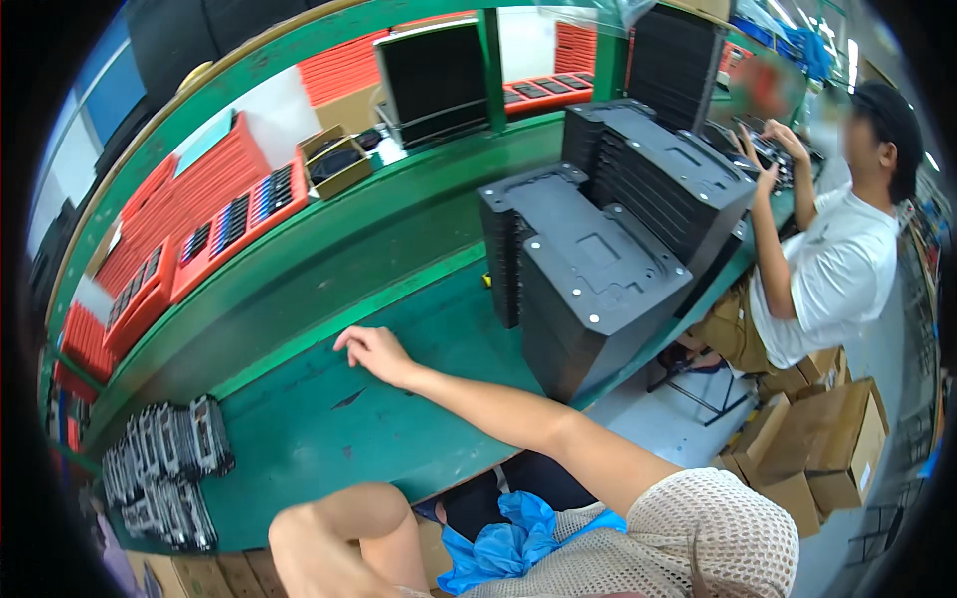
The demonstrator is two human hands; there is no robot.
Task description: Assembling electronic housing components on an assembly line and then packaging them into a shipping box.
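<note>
At the lower edge a bare bent limb (344, 523) juts in, possibly the left arm; the left hand is out of sight, so I cannot tell its state. Bunched blue plastic (508, 533) lies by the person's lap. The right hand (374, 354) reaches out over the green workbench (299, 448), bare and holding nothing, its fingers loosely bent. At the bench's left end, well apart from it, dark slotted frames (169, 458) are packed in rows. To its right stand tall stacks of black trays (588, 274), one behind another. Beyond, a green-edged shelf carries red trays (244, 219) and a dark panel (434, 85). Right of the stacks, a co-worker in a white shirt (827, 269) handles a dark part, with cardboard boxes (827, 439) on the floor.
</note>
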